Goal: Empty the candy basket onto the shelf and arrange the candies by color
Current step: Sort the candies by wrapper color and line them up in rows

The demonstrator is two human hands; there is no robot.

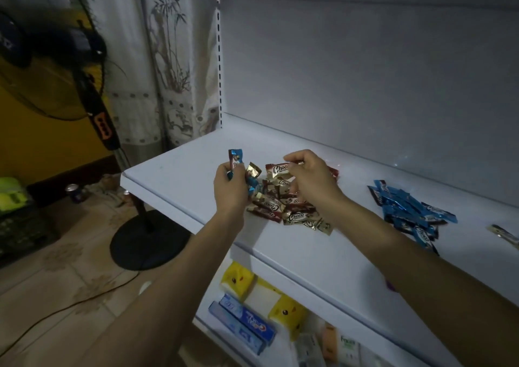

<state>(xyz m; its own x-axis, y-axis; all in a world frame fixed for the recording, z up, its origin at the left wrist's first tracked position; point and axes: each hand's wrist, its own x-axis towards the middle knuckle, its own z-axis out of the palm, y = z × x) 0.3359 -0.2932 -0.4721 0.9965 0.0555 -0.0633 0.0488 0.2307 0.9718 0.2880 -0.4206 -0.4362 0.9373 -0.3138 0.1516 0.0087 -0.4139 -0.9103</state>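
The white shelf (295,257) runs from lower right to upper left, its right end cut off by the frame edge. Left of it stands a pedestal fan (97,113), dim and only partly in view, before a bamboo-print curtain (168,71). On the lower shelf, half hidden under the board, lie yellow tissue packs (238,279) and blue toothpaste boxes (244,327); the items further right are too blurred to name.

All the candies are on the shelf top. The brown-and-gold Choco pile (280,212) sits near the front edge between the two forearms, its wrappers pointing every way; the right wrist covers its far side. Well to the right lies the blue candy pile (407,209), the long wrappers mostly running front to back. One pale candy (502,233) is cut off at the right edge.

The left hand (230,191) hovers over the pile's left side, fingers curled round several sweets: a blue candy (235,160) stands upright out of the fist, long axis vertical, and a gold candy (252,170) tilts to the right beside it. The right hand (311,177) has thumb and forefinger pressed together on the end of a Choco candy (278,169), which lies crosswise, left to right; the pinch point itself is hard to make out.
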